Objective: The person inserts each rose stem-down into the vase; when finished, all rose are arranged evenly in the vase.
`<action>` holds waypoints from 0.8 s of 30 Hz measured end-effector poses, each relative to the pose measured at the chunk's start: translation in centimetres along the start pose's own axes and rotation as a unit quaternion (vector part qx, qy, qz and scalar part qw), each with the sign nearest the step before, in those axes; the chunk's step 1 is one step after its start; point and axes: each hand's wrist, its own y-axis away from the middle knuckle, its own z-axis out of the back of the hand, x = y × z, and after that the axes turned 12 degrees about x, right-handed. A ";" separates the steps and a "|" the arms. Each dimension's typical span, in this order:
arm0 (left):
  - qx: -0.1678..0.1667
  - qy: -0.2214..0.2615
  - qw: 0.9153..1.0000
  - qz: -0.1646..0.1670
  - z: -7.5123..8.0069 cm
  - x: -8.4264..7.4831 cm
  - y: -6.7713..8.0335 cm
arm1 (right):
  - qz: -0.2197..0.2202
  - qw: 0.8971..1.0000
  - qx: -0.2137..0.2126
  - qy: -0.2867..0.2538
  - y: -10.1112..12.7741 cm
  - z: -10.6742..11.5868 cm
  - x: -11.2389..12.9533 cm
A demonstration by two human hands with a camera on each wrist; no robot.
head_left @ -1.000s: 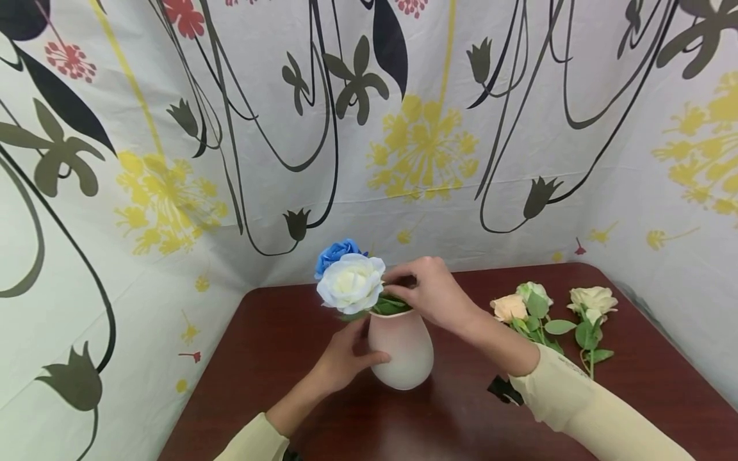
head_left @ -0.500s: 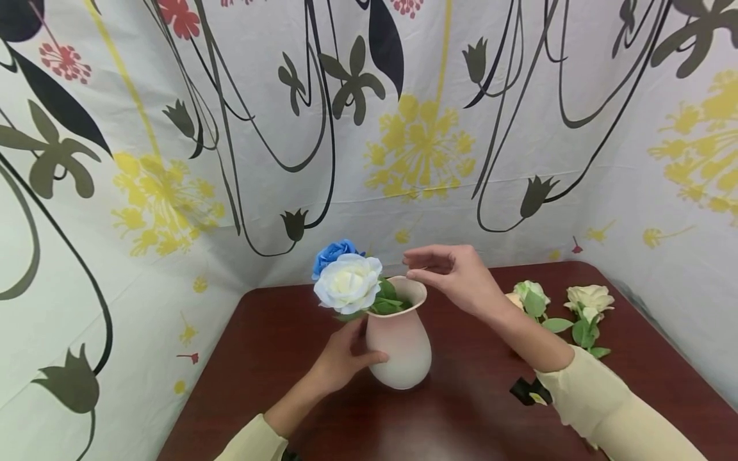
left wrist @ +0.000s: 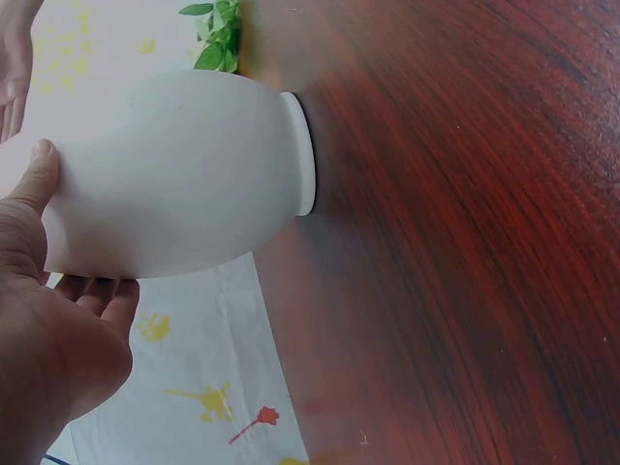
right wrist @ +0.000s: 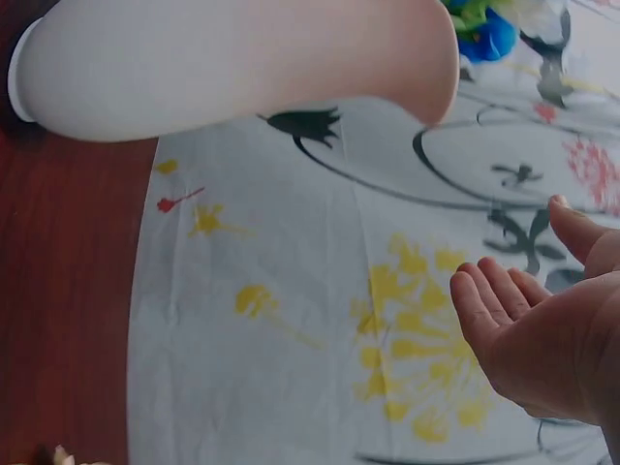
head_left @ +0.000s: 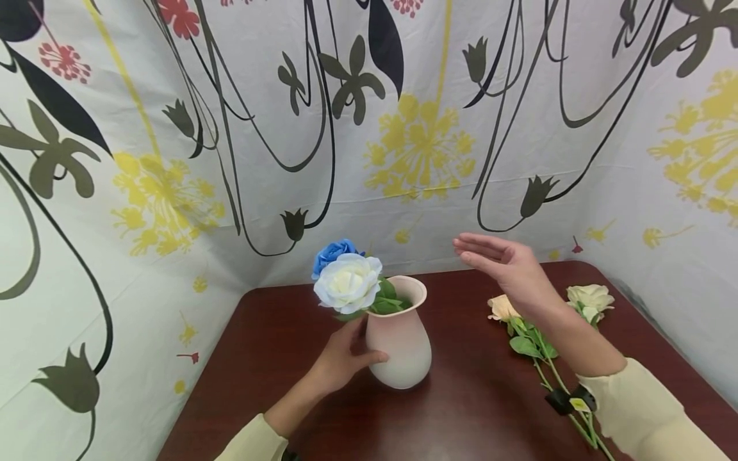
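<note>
I note left hand gripping vase at table centre. Right hand empty, fingers spread wide, above loose roses. Two blooms in vase; judged partly done, loose stems remain.

A pale pink vase is standing upright on the dark red bench, its rim flaring out at the top. A white rose and a blue rose are sitting in it, leaning over the left side of its rim, with green leaves showing in the mouth.
</note>
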 end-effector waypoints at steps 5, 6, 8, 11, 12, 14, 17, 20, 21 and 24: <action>0.003 -0.002 1.000 0.003 0.0 0.0 0.0 | 0.021 0.993 -0.009 -0.117 1.5 2.3 -2.1; 0.004 -0.003 1.000 0.003 0.1 0.0 0.0 | 0.021 0.990 -0.012 -0.141 1.9 2.8 -2.5; 0.004 -0.004 1.000 0.002 0.1 0.0 0.0 | 0.016 0.983 -0.010 -0.181 2.7 3.7 -3.6; 0.002 -0.003 1.000 0.004 0.1 0.0 0.0 | 0.000 0.979 -0.009 -0.206 3.9 4.9 -5.2; 0.000 -0.002 1.000 0.004 0.1 -0.1 0.0 | -0.007 0.979 -0.008 -0.205 4.2 5.3 -5.8; -0.002 0.001 1.000 0.004 0.1 -0.1 0.0 | -0.021 0.980 -0.005 -0.197 5.0 6.0 -7.0; -0.003 0.002 1.000 0.002 0.1 -0.1 0.0 | -0.045 0.982 -0.009 -0.183 6.1 6.8 -8.8; -0.001 0.000 1.000 0.001 0.1 0.0 0.0 | -0.072 0.982 -0.012 -0.173 7.1 7.6 -10.3; 0.000 -0.002 1.000 0.001 0.1 0.1 0.0 | -0.080 0.981 -0.015 -0.175 7.5 7.8 -10.7; 0.001 -0.006 1.000 -0.002 0.1 0.1 -0.1 | -0.102 0.978 -0.021 -0.179 8.5 8.3 -11.9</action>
